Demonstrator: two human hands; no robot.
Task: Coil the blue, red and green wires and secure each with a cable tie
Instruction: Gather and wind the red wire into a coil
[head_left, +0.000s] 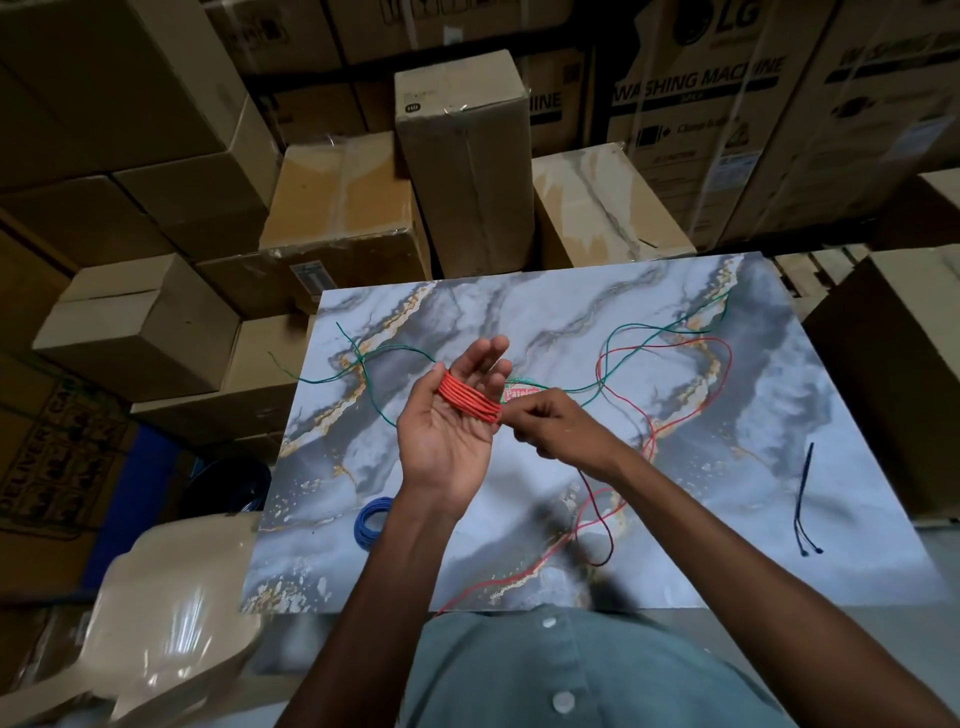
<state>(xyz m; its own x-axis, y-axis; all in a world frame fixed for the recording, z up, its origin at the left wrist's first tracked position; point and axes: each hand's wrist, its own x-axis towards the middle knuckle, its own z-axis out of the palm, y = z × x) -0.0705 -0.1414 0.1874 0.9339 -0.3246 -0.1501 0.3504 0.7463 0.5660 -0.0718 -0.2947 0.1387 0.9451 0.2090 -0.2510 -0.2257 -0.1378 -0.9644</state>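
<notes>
My left hand (457, 421) is held palm up above the marbled table (727, 467), fingers straight, with several turns of red wire (470, 400) wound around them. My right hand (558, 426) pinches the red wire right beside the coil. The rest of the red wire (675, 405) lies loose across the table's right half and trails toward my body. A green wire (649, 332) sprawls uncoiled along the far side. A coiled blue wire (370, 522) lies at the near left, partly behind my left forearm. Two dark cable ties (802, 499) lie at the right.
Cardboard boxes (462, 161) are stacked close behind and on both sides of the table. A beige plastic chair (171, 597) stands at the near left. A small red-and-white packet (522, 393) shows behind my hands.
</notes>
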